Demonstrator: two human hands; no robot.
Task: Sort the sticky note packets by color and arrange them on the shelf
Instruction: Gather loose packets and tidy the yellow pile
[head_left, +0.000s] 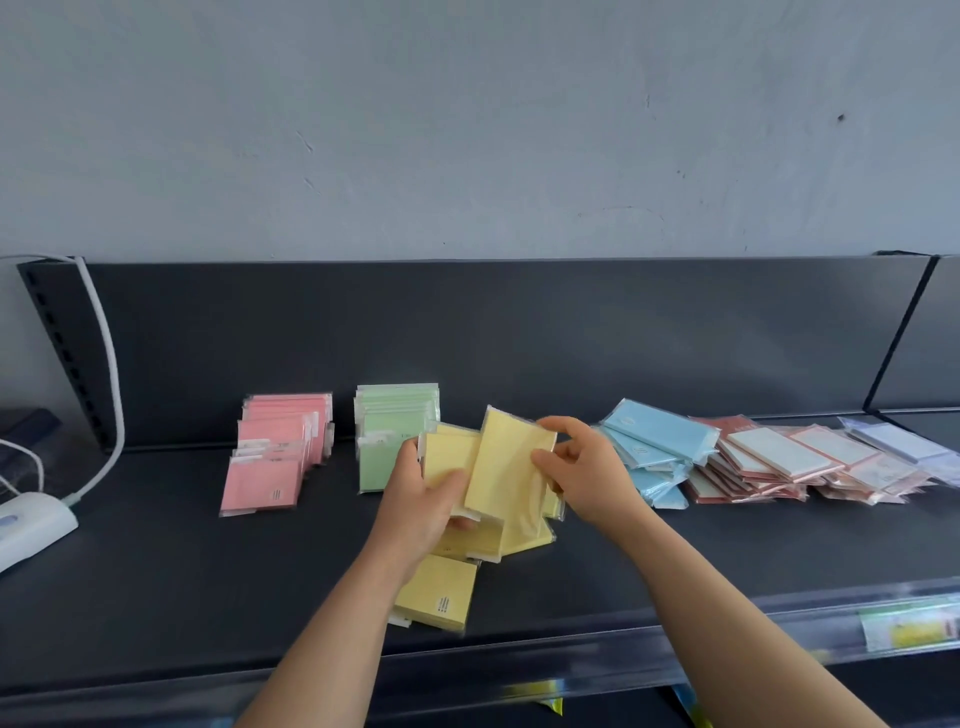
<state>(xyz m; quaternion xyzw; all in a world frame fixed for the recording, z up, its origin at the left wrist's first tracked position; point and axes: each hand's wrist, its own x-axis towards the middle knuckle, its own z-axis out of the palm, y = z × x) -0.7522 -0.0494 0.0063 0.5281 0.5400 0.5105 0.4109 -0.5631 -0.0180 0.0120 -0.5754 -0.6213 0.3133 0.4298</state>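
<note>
Left hand (421, 499) grips the yellow bundle (448, 457), thumb curled over its front, just right of the green stack (387, 436). Right hand (582, 467) pinches a single yellow packet (511, 467) at its right edge; the packet is tilted and overlaps the bundle. Loose yellow packets (441, 592) lie on the shelf (208, 571), nearer the camera than the green stack. Pink stack (275, 452) sits left of the green stack, blue pile (649, 447) well right.

Dark shelf (156, 571), pink packets (270, 457), green packets (384, 441), yellow packets (441, 597), blue packets (649, 441), red-edged packets (769, 457), white device (31, 525)
</note>
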